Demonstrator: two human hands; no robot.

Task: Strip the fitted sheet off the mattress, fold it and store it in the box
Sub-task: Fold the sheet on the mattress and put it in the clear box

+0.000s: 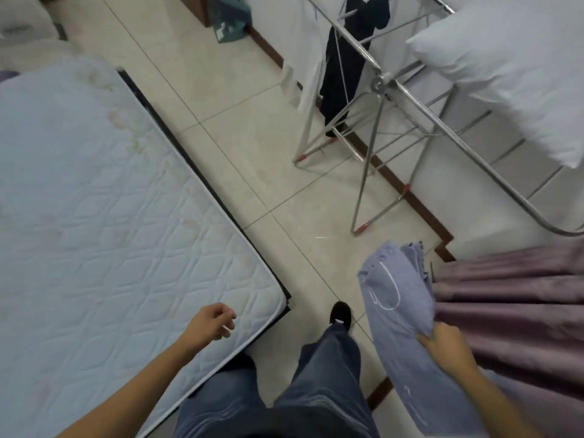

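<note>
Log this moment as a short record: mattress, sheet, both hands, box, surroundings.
mattress: bare, quilted top showing
sheet: folded bundle, off the mattress, held above the floor
right hand: grips the sheet
left hand: holds nothing, fingers loosely curled, over the mattress corner
box: not in view
nearby: drying rack, pillow

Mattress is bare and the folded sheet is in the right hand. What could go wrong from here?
1. Only the right hand grips the folded sheet; its far layers fan apart, so the fold may open. The left hand is free to support it.
2. The drying rack has legs splayed over the floor ahead: a trip or snag risk.
3. No box is in view.
</note>
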